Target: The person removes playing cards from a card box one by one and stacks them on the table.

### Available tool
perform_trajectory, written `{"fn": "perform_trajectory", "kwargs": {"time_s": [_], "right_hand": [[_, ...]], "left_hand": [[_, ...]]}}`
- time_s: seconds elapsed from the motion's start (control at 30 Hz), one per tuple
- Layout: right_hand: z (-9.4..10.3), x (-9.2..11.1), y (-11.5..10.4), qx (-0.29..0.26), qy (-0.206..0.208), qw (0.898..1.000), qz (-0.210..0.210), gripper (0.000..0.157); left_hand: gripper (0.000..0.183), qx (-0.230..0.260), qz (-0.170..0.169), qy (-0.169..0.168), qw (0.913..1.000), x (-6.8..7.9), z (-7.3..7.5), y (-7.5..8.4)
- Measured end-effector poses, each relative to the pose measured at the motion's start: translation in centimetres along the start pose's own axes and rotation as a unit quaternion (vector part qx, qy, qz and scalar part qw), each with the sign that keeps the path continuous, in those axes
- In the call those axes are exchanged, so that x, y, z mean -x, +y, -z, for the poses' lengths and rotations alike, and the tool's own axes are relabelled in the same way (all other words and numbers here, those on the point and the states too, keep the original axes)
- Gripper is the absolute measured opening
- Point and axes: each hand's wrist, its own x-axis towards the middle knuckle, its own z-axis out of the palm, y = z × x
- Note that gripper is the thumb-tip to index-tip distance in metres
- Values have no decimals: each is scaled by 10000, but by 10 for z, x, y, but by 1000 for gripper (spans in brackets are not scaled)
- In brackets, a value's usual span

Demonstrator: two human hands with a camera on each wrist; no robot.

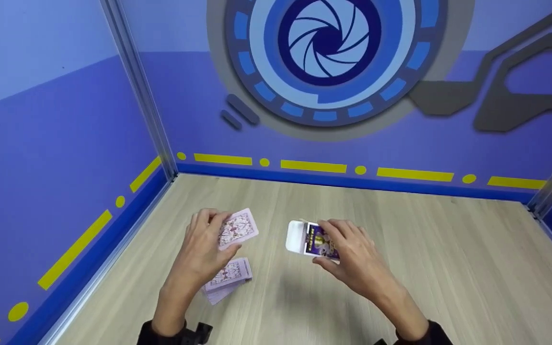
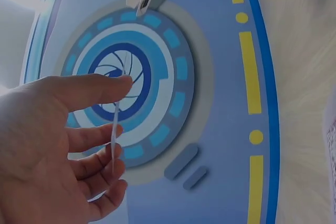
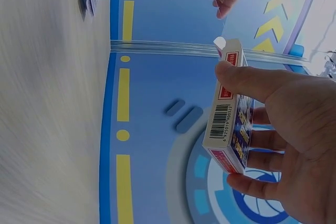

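Note:
My left hand [image 1: 204, 247] holds a playing card [image 1: 238, 229] with a floral patterned back, pinched between thumb and fingers above the table. Edge-on in the left wrist view, the held card [image 2: 114, 135] looks very thin. Below that hand a stack of playing cards [image 1: 230, 273] lies on the table, a little uneven at its lower side. My right hand [image 1: 355, 251] grips a card box [image 1: 323, 241], its white flap [image 1: 295, 236] folded open toward the left hand. A barcode shows on the narrow side of the box [image 3: 219, 121] in the right wrist view.
Both hands are over a light wood-grain table [image 1: 448, 268]. Blue printed wall panels [image 1: 257, 143] stand behind it and at the left [image 1: 41, 191], joined by a metal corner post [image 1: 142, 86].

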Motion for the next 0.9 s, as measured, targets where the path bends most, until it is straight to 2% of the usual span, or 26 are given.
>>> {"fn": "perform_trajectory", "kwargs": {"time_s": [0.27, 0.5, 0.73, 0.9], "right_hand": [[-1, 0, 1, -40, 49, 10000, 47, 77], [-1, 0, 0, 5, 51, 10000, 20, 77], [0, 0, 0, 89, -27, 9999, -70, 78], [1, 0, 0, 55, -104, 9999, -105, 78]], "left_hand": [[64, -66, 674, -644, 9956, 3, 3, -12], [60, 2, 936, -1256, 9877, 5, -1, -17], [61, -21, 1391, -1896, 9720, 6, -11, -24], [60, -84, 1654, -2213, 9610, 8, -19, -30]]}}
